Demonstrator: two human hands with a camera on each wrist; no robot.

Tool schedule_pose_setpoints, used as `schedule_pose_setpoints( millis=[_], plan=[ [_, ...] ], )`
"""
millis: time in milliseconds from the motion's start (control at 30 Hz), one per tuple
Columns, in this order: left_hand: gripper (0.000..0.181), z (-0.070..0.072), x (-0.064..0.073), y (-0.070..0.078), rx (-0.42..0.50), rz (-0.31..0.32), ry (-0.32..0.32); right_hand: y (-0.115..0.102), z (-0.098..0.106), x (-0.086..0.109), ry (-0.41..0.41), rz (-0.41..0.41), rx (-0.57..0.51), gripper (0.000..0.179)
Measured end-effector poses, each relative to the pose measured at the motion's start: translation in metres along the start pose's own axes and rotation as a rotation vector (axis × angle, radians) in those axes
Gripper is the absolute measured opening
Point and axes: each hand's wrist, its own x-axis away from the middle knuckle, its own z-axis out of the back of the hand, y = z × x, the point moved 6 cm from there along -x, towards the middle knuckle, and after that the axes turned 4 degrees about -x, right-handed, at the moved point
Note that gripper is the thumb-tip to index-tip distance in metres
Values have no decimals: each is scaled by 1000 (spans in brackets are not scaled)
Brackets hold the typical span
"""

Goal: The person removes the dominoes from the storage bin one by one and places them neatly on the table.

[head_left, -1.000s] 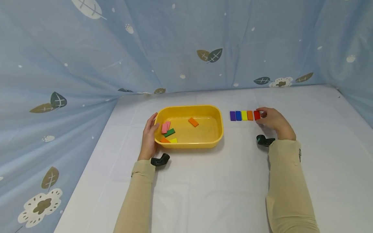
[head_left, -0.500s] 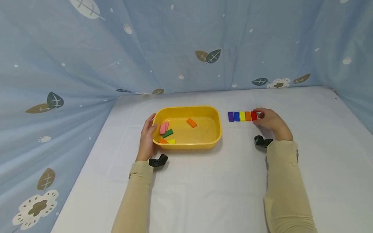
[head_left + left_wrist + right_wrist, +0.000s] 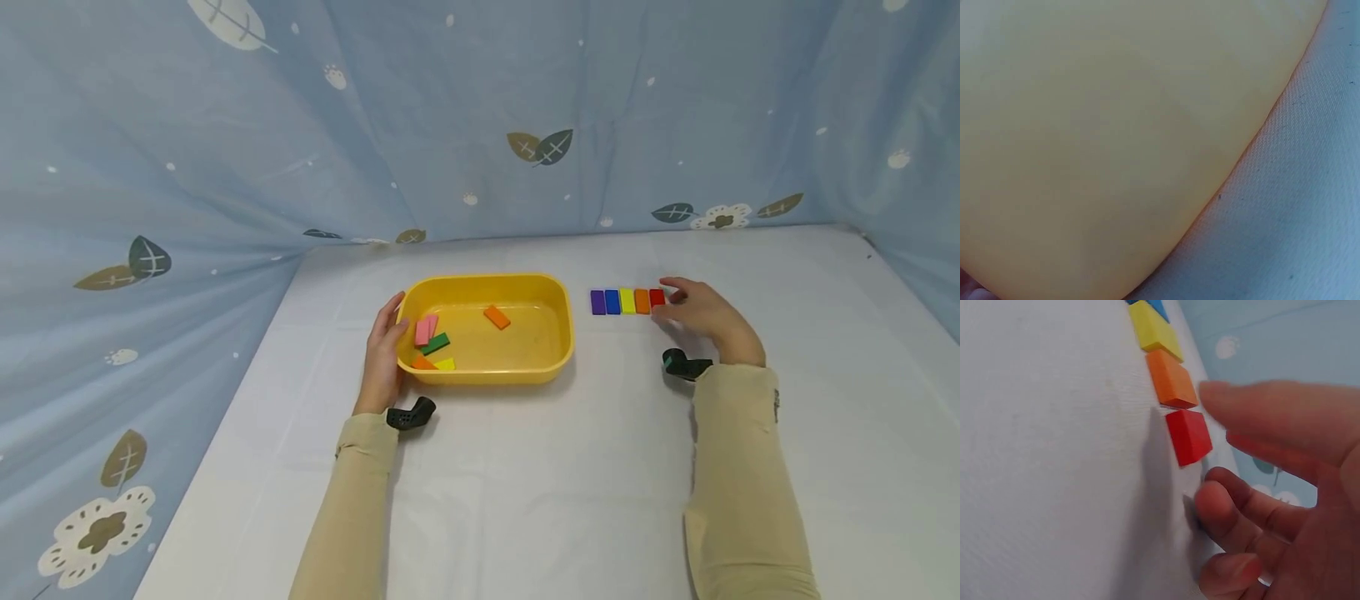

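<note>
Gripping the tray (image 3: 517, 350) by its left end, the left hand (image 3: 381, 358) is left of centre in the head view, its thumb over the rim and its fingers along the outside. The tray stands on the white table (image 3: 540, 483) near the middle of the frame. At its left end lie two pink blocks (image 3: 423, 332), a green block (image 3: 436, 343), a lower orange piece (image 3: 423, 362) and a yellow piece (image 3: 446, 364); an upper orange piece (image 3: 497, 317) lies alone, right of these. Right of the tray, five blocks form a row, from left to right: purple block (image 3: 597, 302), blue block (image 3: 612, 302), yellow block (image 3: 627, 301), orange block (image 3: 642, 301) and red block (image 3: 657, 297). Just right of the row, the right hand (image 3: 705, 315) has hold of nothing; the right wrist view shows its bent fingers spread beside the red block, apart from it. Tan sleeves (image 3: 750, 492) enter from the bottom edge, with a black device (image 3: 411, 414) at each wrist. Blue curtain (image 3: 420, 100) fills the top of the frame. Blurred yellow tray wall fills most of the left wrist view.
</note>
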Motion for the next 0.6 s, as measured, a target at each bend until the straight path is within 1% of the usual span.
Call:
schedule_pose_setpoints(
  millis=[67,167,233,267,333,400,467,567,600],
  plan=[
    [43,0,0,0,4,8,0,9,3,-8,33,-9,-13,64],
    [43,0,1,0,23,11,0,27,7,-28,125,6,-40,65],
    [42,0,1,0,26,15,3,36,10,-44,195,45,-46,66],
    [42,0,1,0,24,14,2,37,10,-50,206,82,-68,66],
    [42,0,1,0,22,11,4,36,9,-61,238,135,-100,64],
    [41,0,1,-1,20,9,2,30,6,-69,263,177,-115,60],
    [41,1,0,-1,19,10,-1,23,3,-75,284,212,-126,56],
    [40,1,0,-2,23,13,-3,11,-2,-83,343,255,-118,49],
    [41,1,-1,-2,27,11,-5,7,-3,-85,339,275,-131,48]
  ],
)
